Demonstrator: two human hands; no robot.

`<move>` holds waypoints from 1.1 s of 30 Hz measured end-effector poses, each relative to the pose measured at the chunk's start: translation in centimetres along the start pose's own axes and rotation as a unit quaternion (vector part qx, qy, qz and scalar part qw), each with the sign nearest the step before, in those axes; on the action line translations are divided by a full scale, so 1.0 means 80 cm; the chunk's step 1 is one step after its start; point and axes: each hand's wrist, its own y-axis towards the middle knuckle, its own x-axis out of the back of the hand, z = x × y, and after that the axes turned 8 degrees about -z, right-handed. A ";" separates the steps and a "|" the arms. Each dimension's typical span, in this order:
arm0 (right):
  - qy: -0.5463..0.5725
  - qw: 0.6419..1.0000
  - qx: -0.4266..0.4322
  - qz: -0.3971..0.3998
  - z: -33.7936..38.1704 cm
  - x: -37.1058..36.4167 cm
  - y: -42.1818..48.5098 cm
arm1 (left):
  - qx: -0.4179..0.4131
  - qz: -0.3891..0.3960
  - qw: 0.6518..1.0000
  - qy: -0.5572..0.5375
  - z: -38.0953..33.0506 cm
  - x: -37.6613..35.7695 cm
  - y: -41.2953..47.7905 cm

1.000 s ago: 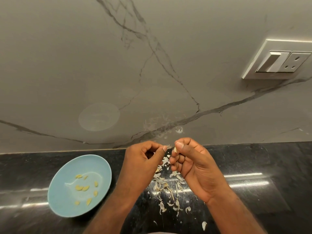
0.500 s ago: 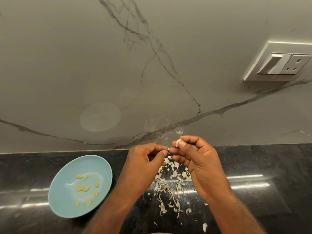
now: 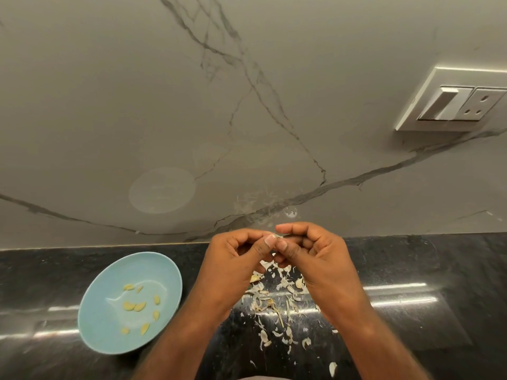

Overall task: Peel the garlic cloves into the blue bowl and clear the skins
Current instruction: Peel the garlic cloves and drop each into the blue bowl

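Note:
My left hand (image 3: 236, 259) and my right hand (image 3: 312, 253) meet above the black counter, thumbs side by side. Both pinch a garlic clove (image 3: 277, 237), of which only a pale sliver shows between the fingertips. Under the hands lies a pile of papery garlic skins (image 3: 274, 300), scattered toward the front edge. The blue bowl (image 3: 109, 338) sits to the left of my left forearm and holds several peeled yellowish cloves (image 3: 134, 306).
The black stone counter (image 3: 425, 270) runs left to right, with a grey marble backsplash (image 3: 247, 105) right behind it. A white switch and socket plate (image 3: 455, 102) is on the wall at the upper right.
The hands have closed together: the right thumb and fingers came down against the left thumb, and the clove that showed at the right fingertips is now mostly hidden between both hands.

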 end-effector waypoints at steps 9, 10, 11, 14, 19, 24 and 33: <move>-0.001 1.000 0.011 0.011 0.003 0.001 -0.001 | 0.049 -0.035 0.987 -0.146 0.005 -0.009 0.000; -0.011 1.000 0.020 0.011 0.003 0.001 -0.002 | 0.049 -0.037 0.988 -0.145 0.005 -0.010 -0.001; -0.024 0.999 0.030 0.010 0.002 0.001 -0.002 | 0.051 -0.040 0.987 -0.144 0.005 -0.010 -0.001; -0.125 0.984 0.126 -0.017 -0.004 0.001 -0.006 | 0.066 -0.043 0.986 -0.148 0.004 -0.012 0.000; -0.273 0.882 0.383 -0.039 -0.017 0.003 -0.005 | 0.098 -0.026 0.979 -0.174 0.002 -0.015 -0.001; -0.063 0.993 0.081 -0.053 0.002 -0.001 -0.007 | 0.064 -0.024 0.987 -0.148 0.004 -0.012 -0.003; -0.006 0.995 0.080 -0.055 0.011 0.006 -0.006 | 0.031 -0.018 0.995 -0.090 0.007 -0.007 -0.004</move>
